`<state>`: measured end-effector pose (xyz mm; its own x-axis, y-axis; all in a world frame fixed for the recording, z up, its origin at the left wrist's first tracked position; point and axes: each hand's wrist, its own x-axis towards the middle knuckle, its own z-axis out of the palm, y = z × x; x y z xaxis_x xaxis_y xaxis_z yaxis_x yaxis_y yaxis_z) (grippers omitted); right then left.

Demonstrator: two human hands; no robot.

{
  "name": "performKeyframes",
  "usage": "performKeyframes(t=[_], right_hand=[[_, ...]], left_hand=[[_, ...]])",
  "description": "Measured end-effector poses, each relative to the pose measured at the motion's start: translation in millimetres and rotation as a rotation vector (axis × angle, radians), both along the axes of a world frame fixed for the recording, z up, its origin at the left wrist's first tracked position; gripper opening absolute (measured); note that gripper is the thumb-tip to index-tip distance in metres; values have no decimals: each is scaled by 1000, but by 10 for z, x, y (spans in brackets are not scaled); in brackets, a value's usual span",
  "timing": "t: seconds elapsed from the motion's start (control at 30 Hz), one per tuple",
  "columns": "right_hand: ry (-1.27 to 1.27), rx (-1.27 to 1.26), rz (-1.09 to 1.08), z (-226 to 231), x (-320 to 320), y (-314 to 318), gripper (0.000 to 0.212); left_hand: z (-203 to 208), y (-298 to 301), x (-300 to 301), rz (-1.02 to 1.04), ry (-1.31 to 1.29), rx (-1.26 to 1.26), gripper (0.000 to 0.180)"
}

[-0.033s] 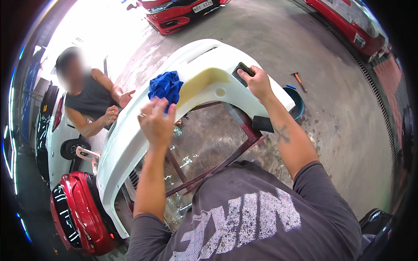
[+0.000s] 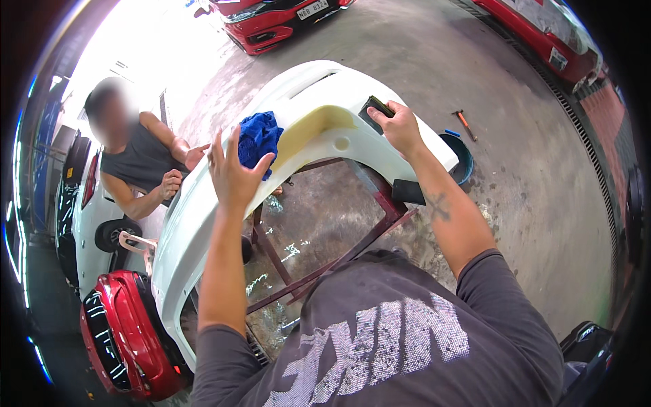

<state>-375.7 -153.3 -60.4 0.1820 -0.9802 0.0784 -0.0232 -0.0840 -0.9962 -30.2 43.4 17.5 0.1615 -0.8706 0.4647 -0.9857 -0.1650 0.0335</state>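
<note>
A white car bumper (image 2: pixel 308 81) curves around in front of me, with a yellowish patch (image 2: pixel 315 129) along its inner curve. My right hand (image 2: pixel 401 129) grips a dark sanding block (image 2: pixel 373 117) against the bumper's far right part. A crumpled blue cloth (image 2: pixel 261 136) lies on the bumper's top. Beside and partly over that cloth, my left hand (image 2: pixel 234 173) is raised with fingers spread and nothing in it. A black flat pad (image 2: pixel 408 192) shows at the bumper's right end, next to my right forearm.
A dark red metal stand (image 2: pixel 339 263) is under the bumper. Across it at left, a person in a sleeveless top (image 2: pixel 142 156) holds both hands near its edge. A bucket (image 2: pixel 464 163) and a hammer (image 2: pixel 464 125) are on the floor at right. Red cars (image 2: pixel 271 30) stand around.
My left hand has shifted a little left off the blue cloth, and its fingers have spread apart. The right hand and sanding block have barely moved.
</note>
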Motion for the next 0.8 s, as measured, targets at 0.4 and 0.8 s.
performKeyframes(t=[0.4,0.8], right_hand=[[66,11,-1,-28,-38,-102,36],[-165,92,15,-32,-146,-52,16]], left_hand=[[-255,-1494,-520,-307,-38,-42,44],[9,-1001,135,160,80,93,71]])
